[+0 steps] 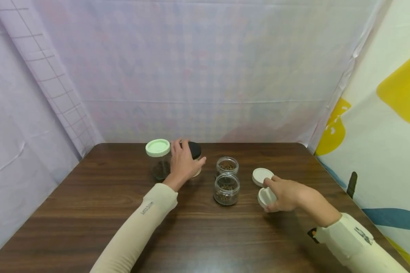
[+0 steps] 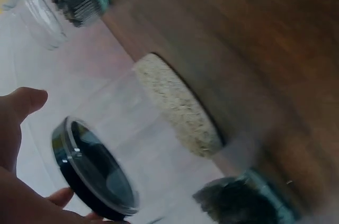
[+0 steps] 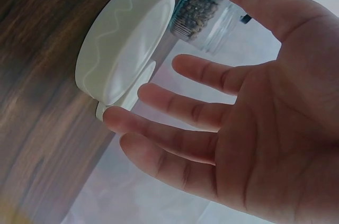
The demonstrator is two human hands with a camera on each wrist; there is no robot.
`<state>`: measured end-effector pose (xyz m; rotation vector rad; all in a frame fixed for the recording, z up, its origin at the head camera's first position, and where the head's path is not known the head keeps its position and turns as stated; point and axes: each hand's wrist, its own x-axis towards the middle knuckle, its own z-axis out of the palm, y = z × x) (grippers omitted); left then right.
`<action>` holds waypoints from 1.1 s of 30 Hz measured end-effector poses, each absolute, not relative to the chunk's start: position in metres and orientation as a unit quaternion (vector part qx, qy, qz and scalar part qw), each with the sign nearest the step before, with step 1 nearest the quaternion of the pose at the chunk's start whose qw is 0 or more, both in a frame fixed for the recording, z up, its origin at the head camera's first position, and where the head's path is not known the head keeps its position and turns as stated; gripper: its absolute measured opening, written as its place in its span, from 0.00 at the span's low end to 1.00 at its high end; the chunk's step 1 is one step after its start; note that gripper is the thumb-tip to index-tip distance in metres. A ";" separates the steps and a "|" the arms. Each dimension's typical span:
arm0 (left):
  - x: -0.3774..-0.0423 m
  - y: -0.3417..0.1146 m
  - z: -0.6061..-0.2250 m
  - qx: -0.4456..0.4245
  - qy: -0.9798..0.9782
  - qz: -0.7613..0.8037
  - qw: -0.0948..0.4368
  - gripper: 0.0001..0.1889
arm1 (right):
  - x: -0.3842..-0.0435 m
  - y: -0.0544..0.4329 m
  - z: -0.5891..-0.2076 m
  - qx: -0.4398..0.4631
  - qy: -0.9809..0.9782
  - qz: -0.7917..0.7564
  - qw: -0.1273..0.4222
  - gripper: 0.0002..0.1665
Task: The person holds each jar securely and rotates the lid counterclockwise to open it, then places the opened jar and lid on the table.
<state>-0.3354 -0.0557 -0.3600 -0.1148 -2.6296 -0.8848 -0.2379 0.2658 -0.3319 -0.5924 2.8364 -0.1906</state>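
Glass near open jar (image 1: 226, 198): stood upright on the brown table (image 1: 54, 223), uncovered, with dark brown granules inside.
Far open jar (image 1: 227, 164): stood just behind the near open jar, likewise uncovered and holding granules; whether the two touched could not be told.
Black-lidded jar (image 1: 195, 150): stood upright, left of and beyond the near open jar, pale grains at its bottom.
Left hand (image 1: 182, 161): was about the black lid, left of the near open jar, fingers spread, thumb clear of the rim, pinching nothing; how firmly any fingertip touched could not be told.
Green-lidded jar (image 1: 158, 148): stood farther left of the near open jar, dark contents low inside.
Near white lid (image 1: 266, 197): was to the right of the near open jar.
Far white lid (image 1: 261, 176): lay right of and beyond the near open jar.
Right hand (image 1: 287, 194): was over the near white lid, right of the near open jar, fingers and thumb spread; contact could not be told.
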 end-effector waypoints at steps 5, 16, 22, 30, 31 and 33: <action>-0.341 -0.061 -0.371 -0.016 -0.922 -0.356 0.149 0.59 | -0.237 0.267 -0.332 -0.200 0.969 -0.073 0.123 0.38; -0.342 -0.067 -0.377 0.021 -0.892 -0.435 0.123 0.67 | -0.239 0.269 -0.334 -0.208 0.969 -0.068 0.117 0.39; -0.340 -0.068 -0.373 0.041 -0.896 -0.430 0.101 0.67 | -0.239 0.269 -0.333 -0.209 0.969 -0.069 0.116 0.38; -0.340 -0.068 -0.372 0.048 -0.899 -0.427 0.087 0.68 | -0.238 0.269 -0.331 -0.217 0.968 -0.069 0.104 0.39; -0.339 -0.068 -0.373 0.046 -0.900 -0.426 0.086 0.68 | -0.238 0.269 -0.331 -0.215 0.969 -0.069 0.104 0.39; -0.339 -0.068 -0.375 0.042 -0.900 -0.425 0.086 0.67 | -0.238 0.270 -0.330 -0.216 0.968 -0.070 0.102 0.39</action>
